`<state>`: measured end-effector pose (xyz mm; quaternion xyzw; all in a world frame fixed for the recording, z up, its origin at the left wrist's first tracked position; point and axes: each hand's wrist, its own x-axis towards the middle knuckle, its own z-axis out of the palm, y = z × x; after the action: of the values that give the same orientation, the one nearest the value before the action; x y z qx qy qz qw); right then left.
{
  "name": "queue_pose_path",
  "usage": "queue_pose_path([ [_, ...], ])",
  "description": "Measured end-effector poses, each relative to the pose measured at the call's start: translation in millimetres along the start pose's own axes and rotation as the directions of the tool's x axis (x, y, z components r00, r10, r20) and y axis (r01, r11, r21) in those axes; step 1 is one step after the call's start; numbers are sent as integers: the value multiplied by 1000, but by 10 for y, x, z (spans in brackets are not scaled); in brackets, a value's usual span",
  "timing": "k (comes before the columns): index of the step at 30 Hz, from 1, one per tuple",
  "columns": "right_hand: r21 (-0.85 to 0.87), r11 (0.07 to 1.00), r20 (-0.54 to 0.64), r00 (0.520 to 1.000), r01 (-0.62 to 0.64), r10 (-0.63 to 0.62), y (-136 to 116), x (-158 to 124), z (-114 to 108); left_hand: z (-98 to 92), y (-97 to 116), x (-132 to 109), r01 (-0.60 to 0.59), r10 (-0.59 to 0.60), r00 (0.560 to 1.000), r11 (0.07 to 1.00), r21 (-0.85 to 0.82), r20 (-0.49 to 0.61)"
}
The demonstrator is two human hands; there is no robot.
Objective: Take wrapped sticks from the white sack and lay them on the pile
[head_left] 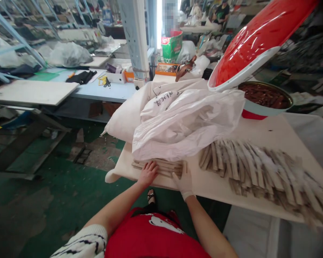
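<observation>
A small stack of tan strips [164,166] lies at the near edge of a cream board [210,186], half under a white plastic sack [183,122]. My left hand [148,172] is bare and rests flat on the stack's left end, fingers spread. My right hand [185,179], in a white glove, presses against the stack's right end with its fingers together and upright. Neither hand lifts anything.
A long row of overlapping grey-tan strips [258,168] fans across the board to the right. A round tin of dark pieces [263,98] sits behind it under a tilted red lid [258,36]. Green floor [43,200] and other worktables [34,91] lie to the left.
</observation>
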<state>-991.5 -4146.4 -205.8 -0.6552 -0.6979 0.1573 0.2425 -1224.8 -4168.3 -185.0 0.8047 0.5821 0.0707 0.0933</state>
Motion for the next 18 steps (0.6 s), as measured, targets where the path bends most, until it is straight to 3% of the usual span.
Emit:
queue_pose_path([
  [5,103,990,1,996,-91,92,223,-249,-441,-73,181,189,-27,26,996,1000,4,80],
  [9,159,986,-2,999,-43,44,424,-294,-889,-209,408,332,-37,32,990,998,41,136],
  [13,271,963,-74,997,12,9,429,78,-1516,-321,634,410,-57,41,984,994,91,171],
  [18,226,961,-152,980,162,-129,342,850,-2365,-394,795,458,-67,38,979,988,141,200],
])
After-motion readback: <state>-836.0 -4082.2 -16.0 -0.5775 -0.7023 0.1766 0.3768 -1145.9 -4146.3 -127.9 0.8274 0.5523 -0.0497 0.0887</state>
